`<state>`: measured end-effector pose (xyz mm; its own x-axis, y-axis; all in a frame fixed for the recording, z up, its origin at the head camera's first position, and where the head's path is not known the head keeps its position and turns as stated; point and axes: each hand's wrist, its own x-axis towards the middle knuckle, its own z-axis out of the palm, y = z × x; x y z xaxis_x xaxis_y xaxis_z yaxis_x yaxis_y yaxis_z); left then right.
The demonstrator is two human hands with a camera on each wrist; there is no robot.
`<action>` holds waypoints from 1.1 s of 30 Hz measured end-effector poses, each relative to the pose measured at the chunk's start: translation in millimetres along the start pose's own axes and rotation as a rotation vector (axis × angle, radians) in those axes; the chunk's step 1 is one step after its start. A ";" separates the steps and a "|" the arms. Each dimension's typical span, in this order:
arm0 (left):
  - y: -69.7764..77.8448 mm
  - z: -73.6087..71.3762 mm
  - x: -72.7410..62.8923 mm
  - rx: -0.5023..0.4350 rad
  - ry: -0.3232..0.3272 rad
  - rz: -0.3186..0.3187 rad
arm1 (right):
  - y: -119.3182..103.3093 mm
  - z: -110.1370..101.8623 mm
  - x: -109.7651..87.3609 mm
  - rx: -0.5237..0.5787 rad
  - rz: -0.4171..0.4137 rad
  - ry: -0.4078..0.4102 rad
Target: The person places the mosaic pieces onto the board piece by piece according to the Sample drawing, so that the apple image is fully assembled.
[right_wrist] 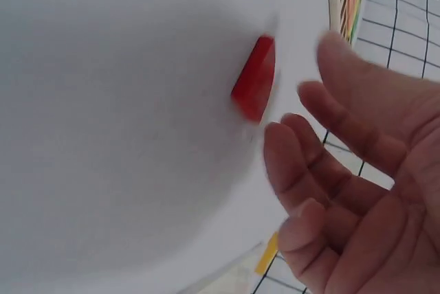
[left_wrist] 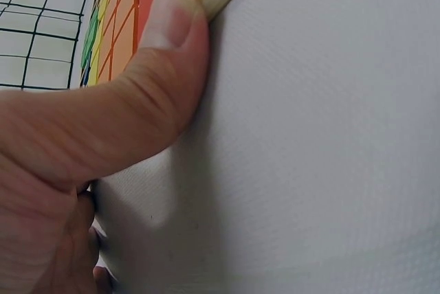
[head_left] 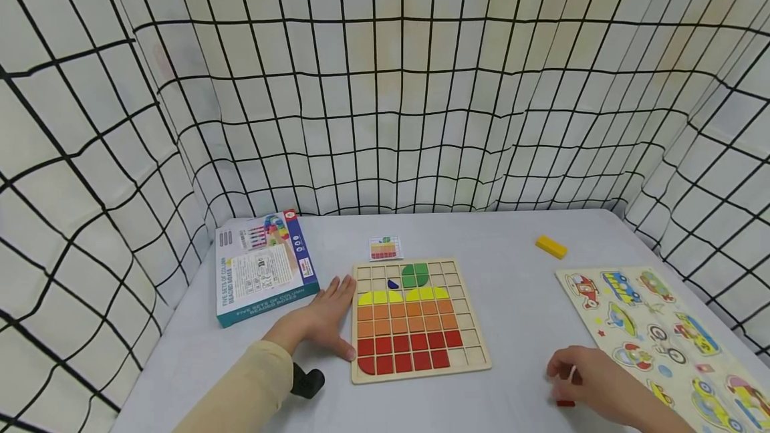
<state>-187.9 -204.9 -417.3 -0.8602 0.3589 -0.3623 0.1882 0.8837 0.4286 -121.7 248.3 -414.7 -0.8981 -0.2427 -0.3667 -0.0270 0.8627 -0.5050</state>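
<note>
A square wooden mosaic board (head_left: 478, 346) lies in the middle of the table, filled partly with red, orange, yellow and green tiles and a small dark blue piece. Along its left edge rests my left hand (head_left: 327, 319), fingers spread, with the thumb (left_wrist: 172, 23) touching the board's rim near the lower corner. To the right of the board, my right hand (head_left: 589, 379) hovers low over the table with loosely bent fingers and nothing between them. Just beyond its fingertips is a single red tile (right_wrist: 256, 77), partly hidden by the hand in the head view.
A small picture card (head_left: 385, 248) lies behind the board. On the left is a bead box (head_left: 267, 269); a yellow block (head_left: 551, 246) sits at the back right. A wooden picture puzzle (head_left: 656, 333) covers the right side. Black-grid netting (head_left: 373, 85) encloses the table.
</note>
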 end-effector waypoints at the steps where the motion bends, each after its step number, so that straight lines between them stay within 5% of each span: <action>1: 0.1 -0.2 -0.3 -0.001 0.000 -0.001 | 4.2 0.5 -2.3 0.015 0.011 -0.025; 14: -3.7 3.8 -1.1 -0.003 0.002 -0.001 | 11.1 8.0 -7.3 0.000 -0.018 -0.043; 20: -2.2 3.1 -1.8 -0.005 0.002 -0.006 | 11.1 8.3 -3.9 0.006 -0.250 -0.050; 24: -1.5 2.4 -1.1 -0.001 0.002 -0.009 | 3.2 13.8 1.4 -0.017 -0.418 0.020; 33: -1.8 2.0 0.8 0.000 0.002 0.004 | -36.6 25.9 20.5 0.075 -0.523 0.101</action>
<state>-188.0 -205.6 -419.9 -0.8604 0.3615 -0.3593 0.1913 0.8824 0.4298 -127.8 200.2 -424.0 -0.8111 -0.5845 0.0242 -0.4542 0.6032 -0.6556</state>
